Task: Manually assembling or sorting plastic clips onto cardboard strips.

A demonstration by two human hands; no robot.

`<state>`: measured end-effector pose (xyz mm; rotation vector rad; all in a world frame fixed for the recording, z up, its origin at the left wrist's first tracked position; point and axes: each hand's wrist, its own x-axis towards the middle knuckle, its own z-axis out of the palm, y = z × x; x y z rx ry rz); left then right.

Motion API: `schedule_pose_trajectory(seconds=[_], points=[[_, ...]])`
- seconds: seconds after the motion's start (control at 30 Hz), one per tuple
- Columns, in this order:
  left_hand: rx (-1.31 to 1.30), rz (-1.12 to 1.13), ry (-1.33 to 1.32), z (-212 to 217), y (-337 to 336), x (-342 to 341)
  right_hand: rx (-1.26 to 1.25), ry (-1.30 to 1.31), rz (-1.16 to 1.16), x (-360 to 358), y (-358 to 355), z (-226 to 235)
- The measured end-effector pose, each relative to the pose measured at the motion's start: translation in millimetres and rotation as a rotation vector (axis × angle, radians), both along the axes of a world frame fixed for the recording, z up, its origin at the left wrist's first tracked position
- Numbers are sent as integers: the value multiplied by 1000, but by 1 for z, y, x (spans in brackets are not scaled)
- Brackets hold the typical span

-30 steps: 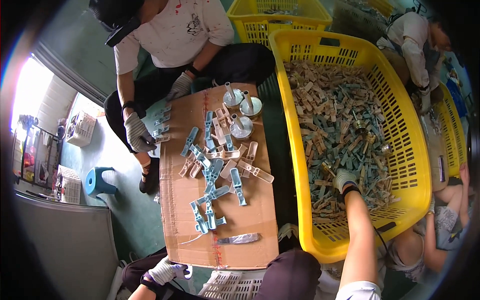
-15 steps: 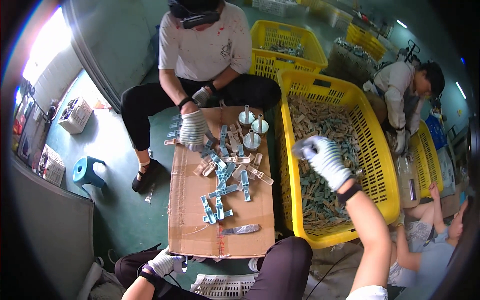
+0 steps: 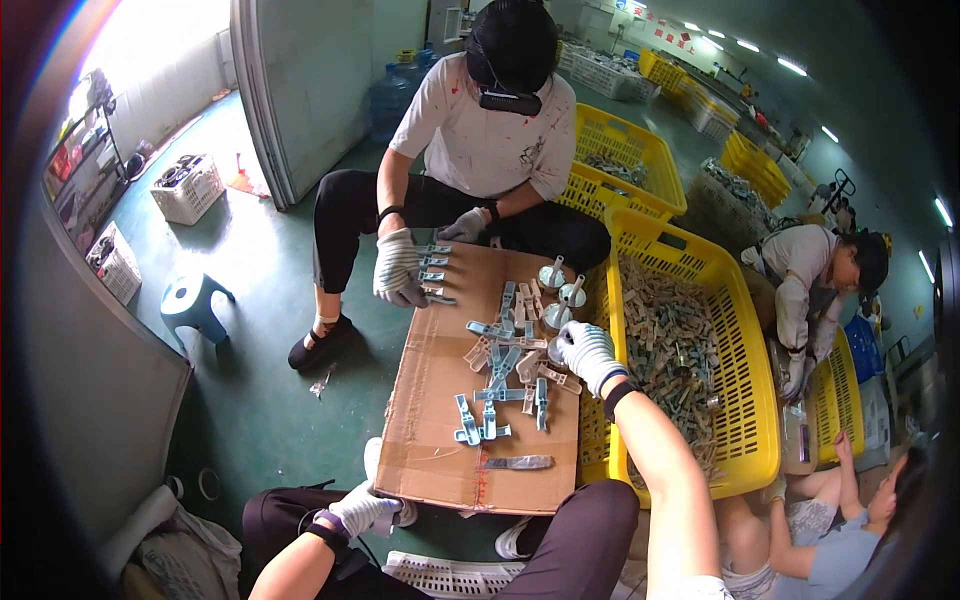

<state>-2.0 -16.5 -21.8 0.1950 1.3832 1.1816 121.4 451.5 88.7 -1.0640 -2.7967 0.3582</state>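
Note:
My right hand [image 3: 590, 355], in a striped white glove, is over the right side of a cardboard sheet [image 3: 430, 420]. Its fingers are pinched beside round metal pieces with upright posts [image 3: 557, 316]; anything between the fingertips is too small to make out. Beside it lies a loose pile of blue clip-like plastic pieces [image 3: 489, 418] and beige clip-like pieces [image 3: 527, 368]. My left hand [image 3: 358, 510], also gloved, is at the cardboard's near left corner with fingers curled; what they grip is unclear. A flat grey strip [image 3: 520, 462] lies near the front edge.
Across the cardboard, a co-worker's gloved hand [image 3: 400, 272] touches a row of blue pieces [image 3: 432, 262]. A yellow crate [image 3: 745, 400] full of loose pieces stands at the right. A blue stool [image 3: 195, 305] is at the left, a white basket [image 3: 450, 572] below. Two other people are at the right.
My right hand has moved left from above the yellow crate to the cardboard by the metal pieces. The co-worker's hand has shifted from the pile to the row of blue pieces. The view has tilted up.

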Motion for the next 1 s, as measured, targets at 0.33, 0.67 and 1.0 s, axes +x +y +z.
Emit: schedule_pose_trajectory(seconds=[0.33,0.67,1.0], points=[[19,30,61,-1,0,5,-217,84,-273,13,11,-11],[20,48,50,-10,0,5,-170,45,-446,35,-10,-62],[28,75,82,-5,-3,8,-349,-168,-304,15,-96,-58]])
